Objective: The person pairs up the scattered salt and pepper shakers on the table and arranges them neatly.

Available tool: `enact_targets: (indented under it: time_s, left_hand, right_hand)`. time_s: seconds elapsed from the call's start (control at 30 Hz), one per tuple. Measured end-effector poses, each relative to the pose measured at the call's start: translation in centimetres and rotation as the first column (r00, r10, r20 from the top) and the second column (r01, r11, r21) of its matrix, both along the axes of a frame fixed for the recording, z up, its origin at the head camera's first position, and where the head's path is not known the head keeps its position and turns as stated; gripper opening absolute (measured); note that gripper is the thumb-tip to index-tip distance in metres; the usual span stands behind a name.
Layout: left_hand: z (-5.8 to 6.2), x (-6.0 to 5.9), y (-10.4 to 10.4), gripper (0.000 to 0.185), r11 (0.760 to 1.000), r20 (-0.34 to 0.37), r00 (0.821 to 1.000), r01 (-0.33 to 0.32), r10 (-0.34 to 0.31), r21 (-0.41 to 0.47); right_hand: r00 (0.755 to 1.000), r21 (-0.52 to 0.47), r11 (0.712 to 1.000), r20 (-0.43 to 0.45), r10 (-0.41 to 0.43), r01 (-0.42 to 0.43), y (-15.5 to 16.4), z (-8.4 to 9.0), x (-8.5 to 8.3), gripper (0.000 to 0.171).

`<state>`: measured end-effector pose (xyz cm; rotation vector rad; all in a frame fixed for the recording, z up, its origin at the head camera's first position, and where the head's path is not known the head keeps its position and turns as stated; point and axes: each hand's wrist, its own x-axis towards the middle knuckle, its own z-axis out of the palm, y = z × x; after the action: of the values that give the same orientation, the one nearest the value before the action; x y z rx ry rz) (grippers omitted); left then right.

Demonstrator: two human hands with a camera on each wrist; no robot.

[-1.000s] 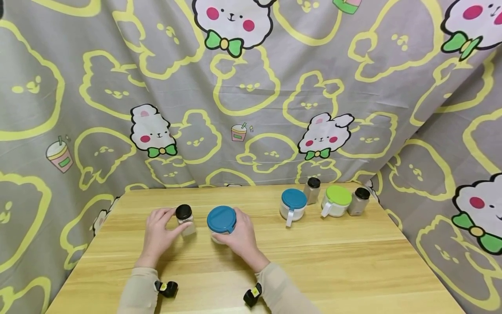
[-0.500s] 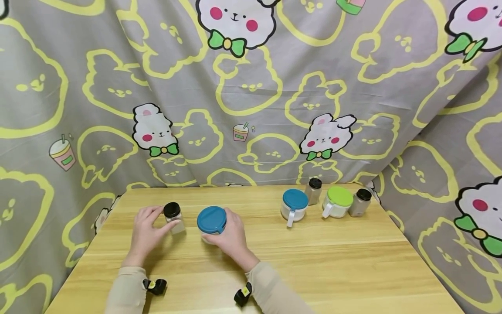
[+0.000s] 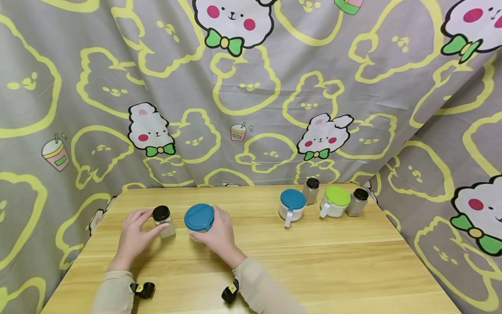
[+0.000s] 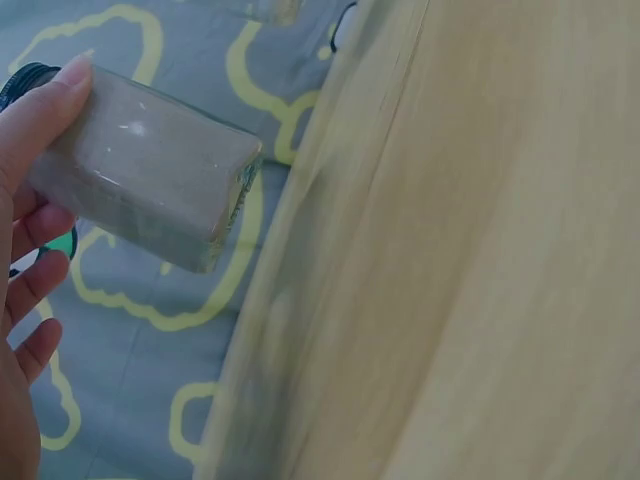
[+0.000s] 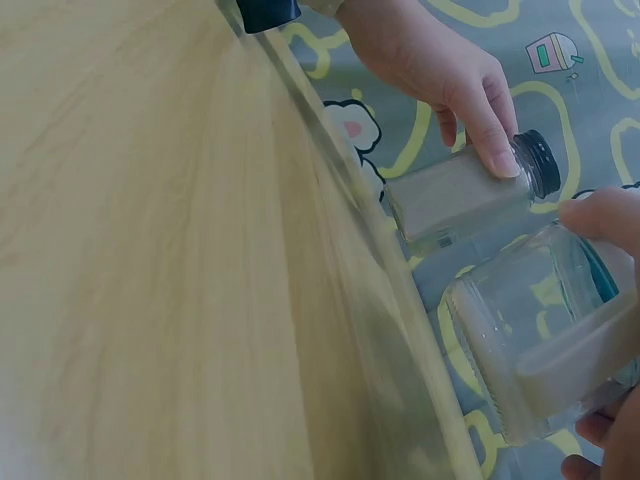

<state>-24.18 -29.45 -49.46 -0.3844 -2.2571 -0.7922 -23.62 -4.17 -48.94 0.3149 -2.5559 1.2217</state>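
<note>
My left hand [image 3: 131,237] pinches a small clear glass seasoning jar with a black lid [image 3: 161,213]. In the left wrist view, the thumb presses the jar [image 4: 150,165] near its lid, and the other fingers are partly visible below. To its right, my right hand [image 3: 221,235] grips a wider seasoning jar with a blue lid [image 3: 199,217], thumb in front and fingers round the far side. Its clear glass body [image 5: 500,330] shows in the right wrist view, partly covered by that hand. The two jars stand side by side, apart, at the table's left part.
At the back right of the wooden table [image 3: 306,266] are a blue-lidded jar [image 3: 292,205] with a white handle, a green-lidded jar [image 3: 335,203], and two black-lidded jars, one behind [image 3: 311,192] and one at the far right [image 3: 357,203]. A patterned curtain [image 3: 251,96] hangs behind the table.
Both hands have moved left together, carrying the black-lidded jar and the blue-lidded jar with them. Their grips look the same, and the jars at the back right have stayed in place.
</note>
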Motion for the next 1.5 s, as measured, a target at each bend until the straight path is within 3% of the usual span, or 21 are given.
enact_targets:
  time_s: [0.27, 0.63, 0.93, 1.17, 1.5]
  left_hand:
    - [0.2, 0.2, -1.0, 0.057, 1.0, 0.051, 0.999, -0.002, 0.002, 0.004]
    - [1.3, 0.2, -1.7, 0.056, 0.999, 0.183, 0.983, -0.015, 0.006, 0.047]
    - [1.5, 0.0, -3.1, 0.055, 0.996, 0.323, 0.946, -0.027, -0.001, 0.08]
    - [2.0, 0.1, -3.7, 0.07, 0.991, 0.469, 0.882, -0.014, -0.049, 0.129]
    - [1.8, -0.5, -4.3, 0.07, 0.991, 0.489, 0.87, -0.004, -0.063, 0.135]
  right_hand:
    - [1.0, -0.005, 1.0, 0.012, -0.025, 0.025, -1.7, 0.8, 0.0, 0.091]
    - [0.996, 0.01, 0.997, 0.04, -0.075, 0.075, -3.5, 0.6, -0.5, 0.092]
    - [0.994, -0.013, 0.995, 0.045, -0.1, 0.101, -4.7, 0.7, -0.6, 0.089]
    - [0.991, -0.04, 0.991, 0.055, -0.123, 0.126, -5.7, 0.4, -0.8, 0.089]
    - [0.987, -0.026, 0.989, 0.07, -0.145, 0.147, -6.6, 0.1, -1.4, 0.091]
